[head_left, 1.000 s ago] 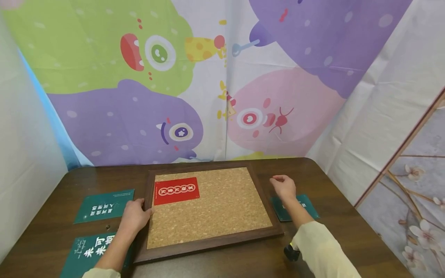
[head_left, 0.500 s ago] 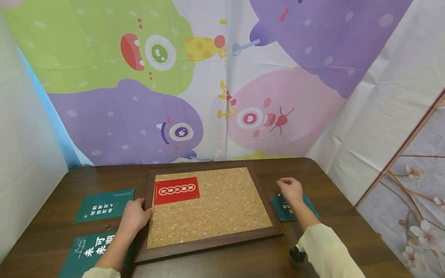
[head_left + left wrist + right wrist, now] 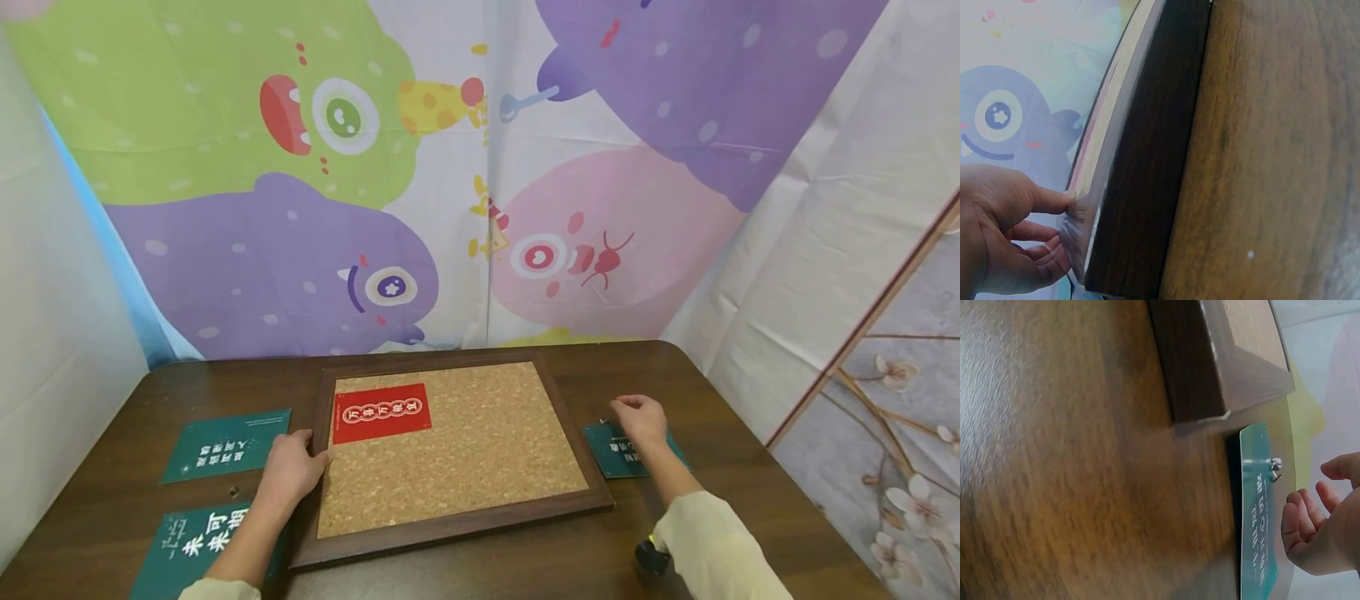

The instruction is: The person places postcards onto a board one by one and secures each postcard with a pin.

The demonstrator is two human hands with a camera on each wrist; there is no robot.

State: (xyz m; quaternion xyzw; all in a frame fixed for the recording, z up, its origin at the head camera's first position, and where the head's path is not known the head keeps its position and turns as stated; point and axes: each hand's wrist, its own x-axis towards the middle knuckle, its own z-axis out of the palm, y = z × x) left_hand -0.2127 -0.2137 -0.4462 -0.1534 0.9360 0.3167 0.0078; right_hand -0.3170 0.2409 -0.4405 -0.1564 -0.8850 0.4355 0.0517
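Observation:
A cork board (image 3: 465,475) with a dark wooden frame lies on the table, a red card (image 3: 382,412) with white lettering on its left upper part. My left hand (image 3: 288,467) grips the frame's left side; in the left wrist view the thumb rests on top of the frame (image 3: 1138,156), fingers against its outer side. Over a green card (image 3: 615,454) at the board's right hovers my right hand (image 3: 642,421). Its fingers are loosely bent, thumb apart from them, with nothing visible between. Small shiny metal pins (image 3: 1276,465) sit by that card's edge, close to the fingertips.
Left of the board lie two more green cards, one farther back (image 3: 217,446) and one nearer (image 3: 176,546), partly covered by my left forearm. A small dark round thing (image 3: 234,491) lies between them. A cartoon-printed curtain (image 3: 450,208) hangs behind the table.
My right hand has moved right and toward me, away from the board and over the green card, uncovering the metal pins. The left hand and the board have stayed put.

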